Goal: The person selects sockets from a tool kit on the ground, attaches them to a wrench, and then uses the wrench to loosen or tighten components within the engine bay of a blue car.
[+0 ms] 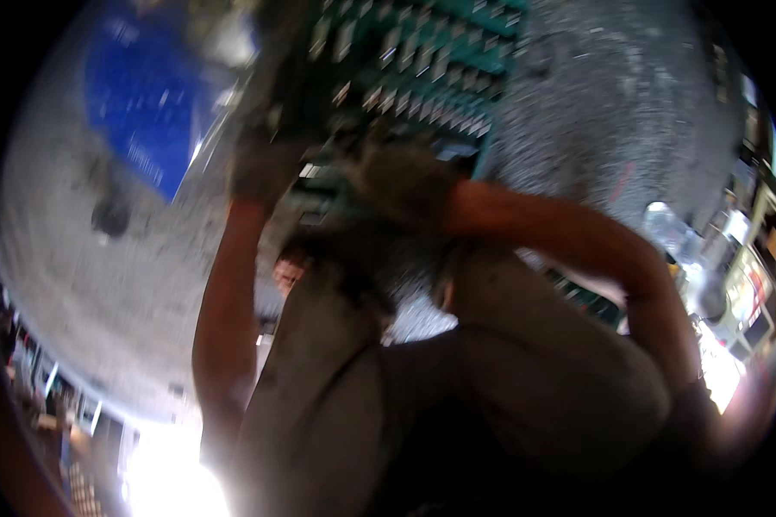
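Both hands wear dark work gloves and are smeared by motion. My left hand (pixel 265 168) is at the near left corner of a green tool case (pixel 481 79) filled with rows of shiny metal pieces that look like sockets. Over the case's near part is my right hand (pixel 401 181), bent inward from the right. Dark shadow and blur hide the fingers of both hands. Whether either one holds something cannot be made out. Small pale metal pieces show in the gap between the hands.
A blue sheet or bag (pixel 142 95) with a clear plastic edge lies on the grey floor (pixel 86 284) at the far left. To the right, a clear plastic bottle (pixel 671 231) stands among blurred clutter. My bent knees (pixel 526 336) are close below the hands.
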